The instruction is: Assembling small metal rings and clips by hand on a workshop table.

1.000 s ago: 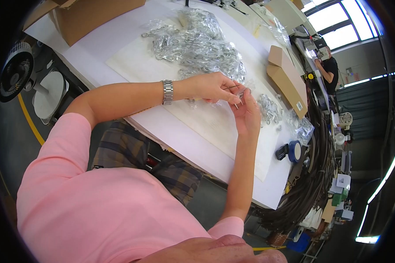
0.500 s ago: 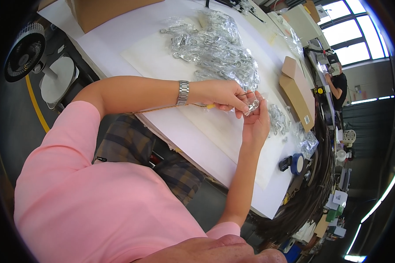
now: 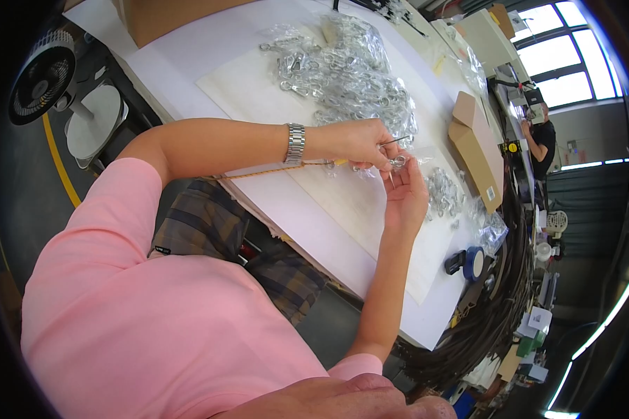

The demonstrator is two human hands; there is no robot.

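My left hand (image 3: 356, 143), with a silver watch (image 3: 295, 144) on its wrist, is closed in a pinch round a thin dark rod (image 3: 396, 140) that sticks out past the fingers. Facing it, my right hand (image 3: 407, 192) holds a small shiny metal clasp (image 3: 398, 162) at its fingertips, the fingers of both hands meeting there. An orange-brown cord (image 3: 265, 170) runs from under my left hand along the wrist to the near table edge. Behind the hands lies a heap of clear bags with silver clasps (image 3: 349, 70). Loose metal pieces (image 3: 444, 192) lie right of my right hand.
The white table (image 3: 349, 241) carries an opened cardboard box (image 3: 476, 150) on the right, and a blue tape roll (image 3: 474, 263) beside a small black object (image 3: 455, 261). A larger carton (image 3: 175, 17) stands far left. A fan (image 3: 42, 77) stands beyond the table; another person (image 3: 540, 140) works farther off.
The rod at my left fingers now points more upward and shows longer. The clasp is seen more plainly between the hands, and the cord looks straighter.
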